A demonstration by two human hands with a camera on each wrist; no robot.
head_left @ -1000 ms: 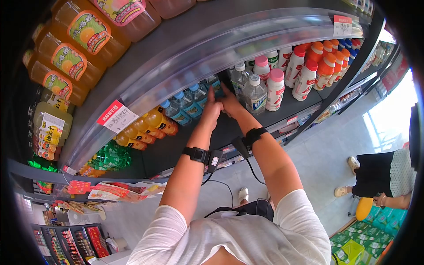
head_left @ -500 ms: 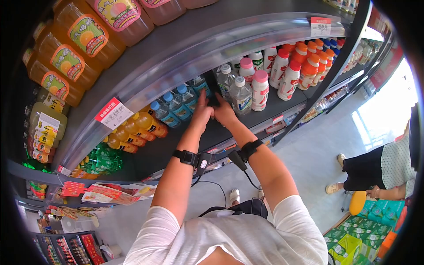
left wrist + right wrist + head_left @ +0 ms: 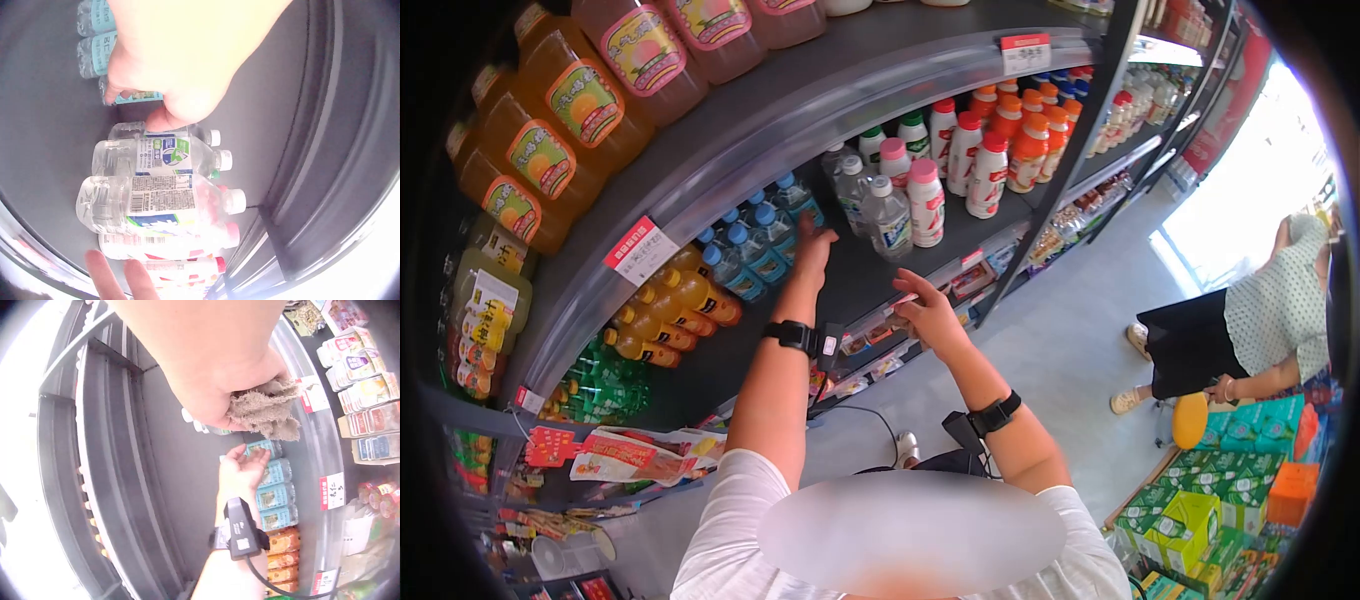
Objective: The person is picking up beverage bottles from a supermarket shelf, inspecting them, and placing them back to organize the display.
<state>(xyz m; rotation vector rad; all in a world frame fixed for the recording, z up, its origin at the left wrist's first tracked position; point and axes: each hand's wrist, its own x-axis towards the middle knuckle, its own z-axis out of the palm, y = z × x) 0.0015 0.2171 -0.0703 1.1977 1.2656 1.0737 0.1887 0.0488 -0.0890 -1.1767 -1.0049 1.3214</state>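
Note:
My left hand (image 3: pixel 812 250) reaches onto the shelf, its fingers at the end bottle of a row of blue-capped water bottles (image 3: pixel 772 232). In the right wrist view these lie with pale blue labels (image 3: pixel 275 497), and the left fingers are loosely extended beside the nearest one. My right hand (image 3: pixel 930 315) is in front of the shelf edge, gripping a crumpled grey-brown cloth (image 3: pixel 269 412). Clear white-capped bottles (image 3: pixel 890 222) stand to the right of the left hand; in the left wrist view its thumb overlaps the farthest of them.
Pink-capped bottles (image 3: pixel 926 205) and orange-capped bottles (image 3: pixel 1029 155) stand farther right. Orange drink bottles (image 3: pixel 675 310) are at the left. A curved clear shelf lip (image 3: pixel 730 130) with price tags runs above the hands. Another person (image 3: pixel 1250 330) stands in the aisle.
The hands, together at the blue-capped bottles before, have come apart. My right hand has drawn back to the shelf's front edge; the left stays by the bottles. The head view has shifted rightward.

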